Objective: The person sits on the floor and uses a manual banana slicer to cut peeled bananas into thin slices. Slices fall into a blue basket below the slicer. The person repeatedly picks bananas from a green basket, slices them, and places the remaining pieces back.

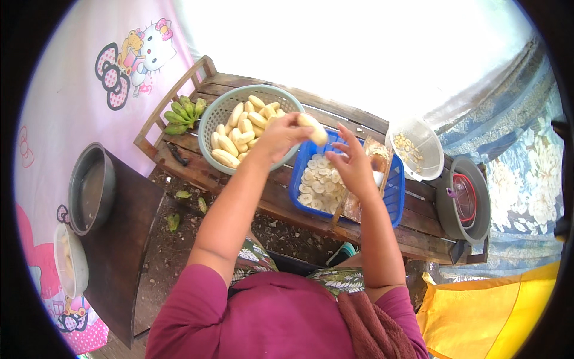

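Note:
My left hand [280, 136] is closed on a peeled banana [314, 131], holding it above the edge of a blue plastic basket [394, 197]. Just right of it, my right hand [353, 164] has its fingers spread and holds nothing; it hovers over the basket. Round banana slices [318, 184] lie in the basket's left part. A wooden board [353, 208], partly hidden by my right hand and forearm, rests across the basket. To the left, a grey-green perforated basket [207, 127] is heaped with whole peeled bananas [244, 128].
All this stands on a slatted wooden bench [353, 113]. Unpeeled green bananas [185, 113] lie at its left end. Rightward are a white strainer [433, 143] with yellowish pieces and a grey basin [483, 206]. Another basin [107, 185] and a white bowl [82, 272] flank a dark table [122, 239].

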Available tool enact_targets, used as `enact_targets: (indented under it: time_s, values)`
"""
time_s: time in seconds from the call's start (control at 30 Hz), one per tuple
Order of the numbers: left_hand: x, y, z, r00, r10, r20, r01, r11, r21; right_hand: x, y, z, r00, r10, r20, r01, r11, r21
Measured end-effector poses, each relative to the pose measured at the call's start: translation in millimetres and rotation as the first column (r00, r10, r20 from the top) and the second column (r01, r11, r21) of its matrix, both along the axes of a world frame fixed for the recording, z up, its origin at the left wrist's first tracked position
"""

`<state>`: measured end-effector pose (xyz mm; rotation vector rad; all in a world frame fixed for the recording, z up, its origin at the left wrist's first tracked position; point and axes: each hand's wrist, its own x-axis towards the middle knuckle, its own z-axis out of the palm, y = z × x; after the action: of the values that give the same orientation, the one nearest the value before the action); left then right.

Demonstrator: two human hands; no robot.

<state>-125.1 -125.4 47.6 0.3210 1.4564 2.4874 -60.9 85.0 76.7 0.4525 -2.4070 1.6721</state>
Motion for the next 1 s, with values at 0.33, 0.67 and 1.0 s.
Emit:
enact_targets:
  time_s: [0.33,0.67,1.0]
  values:
    - [69,119,20,0.991,0.006,-0.137,-0.044,0.96,-0.277,47,71,8,0.973,-0.22,-0.066,0.225,0.969,0.101]
    - [90,133,-8,0.941,-0.016,-0.337,-0.19,0.801,-0.568,68,65,-10,0.932,-0.294,0.213,0.363,0.75,-0.552]
    - [108,137,-52,0.958,-0.031,-0.283,-0.166,0.747,-0.644,68,70,-23,0.801,-0.596,-0.048,0.58,0.754,0.308]
